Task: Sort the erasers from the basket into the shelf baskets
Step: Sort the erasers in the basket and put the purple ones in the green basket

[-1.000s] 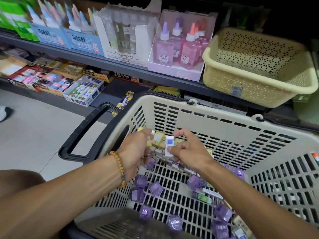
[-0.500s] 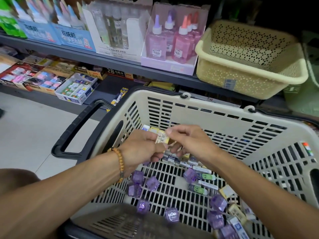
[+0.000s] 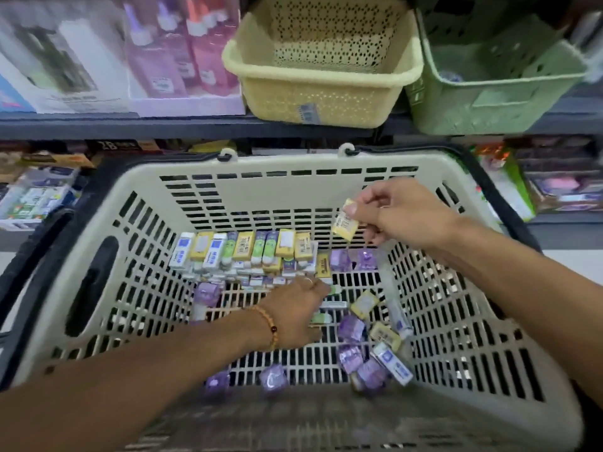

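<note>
while the right hand [image 3: 396, 214] pinches a yellow eraser [image 3: 345, 224], its print blurs.

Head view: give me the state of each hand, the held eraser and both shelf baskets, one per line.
Right hand: raised, pinching the yellow-sleeved eraser.
Yellow-sleeved eraser: lifted, tilted, above the basket floor.
Left hand: low among loose erasers; grip unclear.
Pale yellow perforated shelf basket: looks empty.
Pale green shelf basket: contents unclear.

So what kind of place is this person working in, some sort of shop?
Most likely a stationery shop aisle. A grey shopping basket holds many packaged erasers, retail shelves carry boxed bottles in display cartons, and the right hand pinches a yellow eraser below empty shelf baskets.
</note>
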Motion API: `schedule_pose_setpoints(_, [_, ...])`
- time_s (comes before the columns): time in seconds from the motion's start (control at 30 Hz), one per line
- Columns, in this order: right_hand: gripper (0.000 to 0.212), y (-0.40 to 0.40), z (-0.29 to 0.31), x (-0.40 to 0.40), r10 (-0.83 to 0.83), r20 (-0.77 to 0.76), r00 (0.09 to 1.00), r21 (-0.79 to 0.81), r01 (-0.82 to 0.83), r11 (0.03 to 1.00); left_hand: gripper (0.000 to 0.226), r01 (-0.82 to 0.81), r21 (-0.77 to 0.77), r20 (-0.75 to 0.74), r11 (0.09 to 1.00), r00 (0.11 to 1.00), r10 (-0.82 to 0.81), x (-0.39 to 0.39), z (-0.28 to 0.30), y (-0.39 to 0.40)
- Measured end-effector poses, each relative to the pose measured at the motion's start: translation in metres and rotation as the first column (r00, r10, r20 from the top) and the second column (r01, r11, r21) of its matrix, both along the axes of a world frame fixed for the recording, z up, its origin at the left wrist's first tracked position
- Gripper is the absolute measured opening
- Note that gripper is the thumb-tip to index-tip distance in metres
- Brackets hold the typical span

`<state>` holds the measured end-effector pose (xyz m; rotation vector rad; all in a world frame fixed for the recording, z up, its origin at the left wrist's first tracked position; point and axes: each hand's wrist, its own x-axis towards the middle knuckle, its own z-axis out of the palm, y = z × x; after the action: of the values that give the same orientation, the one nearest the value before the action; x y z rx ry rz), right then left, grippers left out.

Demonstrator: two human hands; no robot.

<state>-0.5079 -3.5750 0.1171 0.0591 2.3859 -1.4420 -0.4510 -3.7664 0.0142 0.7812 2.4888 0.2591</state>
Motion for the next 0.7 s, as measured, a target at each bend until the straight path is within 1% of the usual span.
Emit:
schedule_pose_setpoints(0.07, [0.018,0.001,0.002,-0.001,0.019,-0.037,0.999,-0.01,-0.019,1.0,0.075,0.119,-0.133,-0.164,0.984,0.976,-0.14,0.002,-0.016,0.007])
schedule_pose_setpoints(0.13, [0.02,0.002,0.005,-0.002,0.033,-0.07,0.997,-0.01,-0.034,0.999,0.073,0.157,-0.213,-0.278,0.964,0.936,-0.214,0.003,-0.024,0.012])
schedule_pose_setpoints(0.17, [0.02,0.003,0.006,-0.003,0.037,-0.083,0.996,-0.009,-0.038,0.999,0.072,0.156,-0.227,-0.305,0.961,0.926,-0.222,0.004,-0.026,0.014])
schedule_pose_setpoints(0.23, [0.02,0.003,0.009,-0.004,0.041,-0.093,0.995,-0.017,-0.043,0.999,0.073,0.126,-0.214,-0.318,0.969,0.929,-0.191,0.006,-0.028,0.019])
schedule_pose_setpoints(0.3, [0.02,0.003,0.011,-0.005,0.043,-0.095,0.995,-0.023,-0.045,0.999,0.074,0.07,-0.167,-0.317,0.983,0.941,-0.12,0.009,-0.031,0.022])
schedule_pose_setpoints(0.4, [0.02,0.003,0.011,-0.004,0.052,-0.1,0.994,-0.009,-0.053,0.999,0.064,0.023,-0.133,-0.338,0.991,0.939,-0.068,0.013,-0.034,0.023])
schedule_pose_setpoints(0.47, [0.022,0.003,0.012,-0.003,0.06,-0.1,0.993,0.001,-0.06,0.998,0.055,0.052,-0.163,-0.351,0.985,0.93,-0.108,0.016,-0.035,0.022])
schedule_pose_setpoints(0.53, [0.023,0.002,0.013,-0.002,0.069,-0.101,0.992,0.009,-0.068,0.998,0.051,0.084,-0.208,-0.372,0.974,0.914,-0.159,0.017,-0.037,0.019])
schedule_pose_setpoints(0.7, [0.022,0.0,0.015,0.0,0.091,-0.109,0.99,0.031,-0.088,0.996,0.059,0.114,-0.241,-0.328,0.964,0.925,-0.191,0.01,-0.042,0.019])
